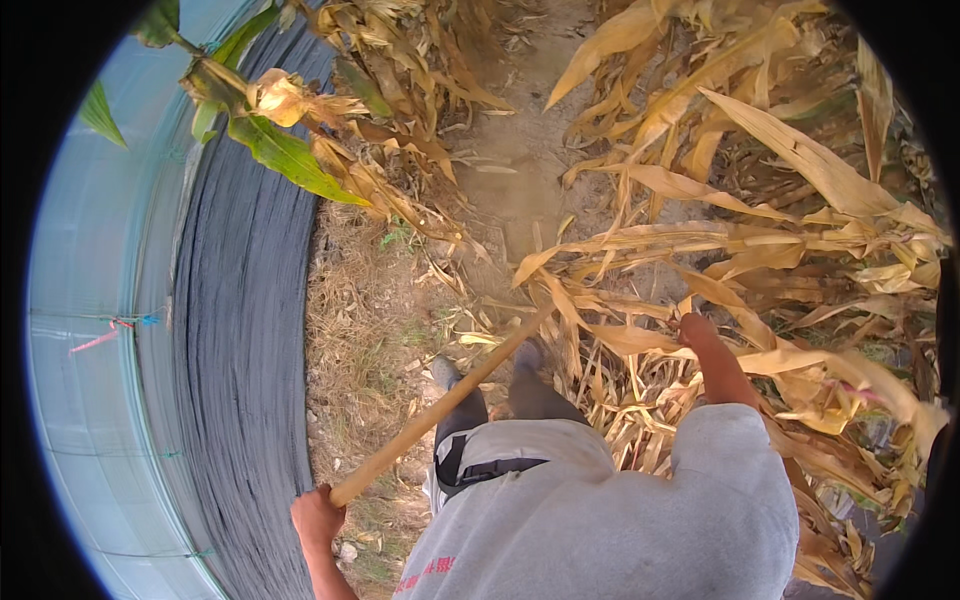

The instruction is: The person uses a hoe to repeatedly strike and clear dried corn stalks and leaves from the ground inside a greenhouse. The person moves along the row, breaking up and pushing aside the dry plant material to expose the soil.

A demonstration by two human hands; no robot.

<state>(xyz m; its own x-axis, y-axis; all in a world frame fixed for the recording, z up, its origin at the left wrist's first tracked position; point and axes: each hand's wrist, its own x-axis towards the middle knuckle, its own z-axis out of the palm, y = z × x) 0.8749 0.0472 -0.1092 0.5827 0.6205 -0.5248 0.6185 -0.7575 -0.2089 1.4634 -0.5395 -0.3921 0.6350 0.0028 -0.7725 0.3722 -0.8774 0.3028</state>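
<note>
My left hand (319,516) is closed around the near end of a long wooden tool handle (442,412). The handle slants across in front of my legs, and its far end meets dry corn leaves, where any tool head is hidden. On the right, my right hand (697,330) grips dry corn stalks (667,313) that lean to the right with their long tan leaves (660,238). Below that hand, more withered corn leaves (637,420) cover the ground.
Along the left runs black sheeting (240,300) beside translucent plastic film (90,247) tied with cords. A partly green corn plant (292,154) hangs over it at upper left. Bare soil (517,187) lies ahead between the corn, and dry grass (360,322) borders the sheeting.
</note>
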